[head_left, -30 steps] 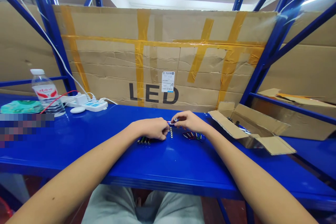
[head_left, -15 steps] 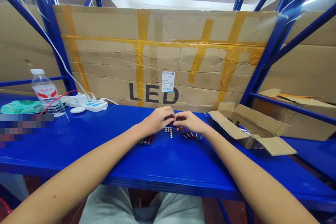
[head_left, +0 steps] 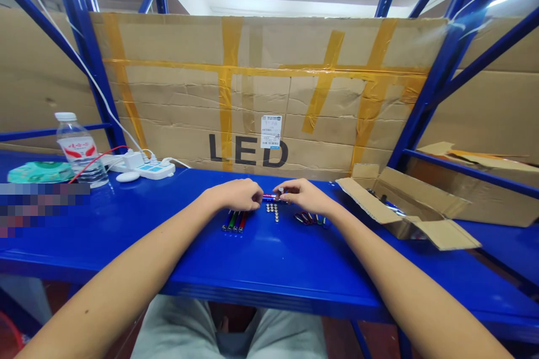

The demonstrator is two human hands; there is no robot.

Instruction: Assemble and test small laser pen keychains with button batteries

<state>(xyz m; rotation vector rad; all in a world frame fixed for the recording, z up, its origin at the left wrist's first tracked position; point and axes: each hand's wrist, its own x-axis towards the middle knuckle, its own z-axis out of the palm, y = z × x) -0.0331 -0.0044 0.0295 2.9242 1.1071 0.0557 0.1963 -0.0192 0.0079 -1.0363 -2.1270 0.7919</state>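
Note:
My left hand is over the far ends of several slim coloured tubes lying side by side; its fingers are curled, and what they hold, if anything, is hidden. Between my hands lie a red tube and a blue tube. At their right end is my right hand, thumb and forefinger closed around a small silvery piece. Small round silver pieces stand in short rows just nearer to me. Several coloured metal clips lie below my right hand.
On the blue table, an open cardboard box stands at the right. A water bottle, a green packet and a white power strip are at the left. A large cardboard sheet stands behind.
My hands have moved apart. The left hand has shifted left to the row of tubes, and the red and blue tubes between the hands now show.

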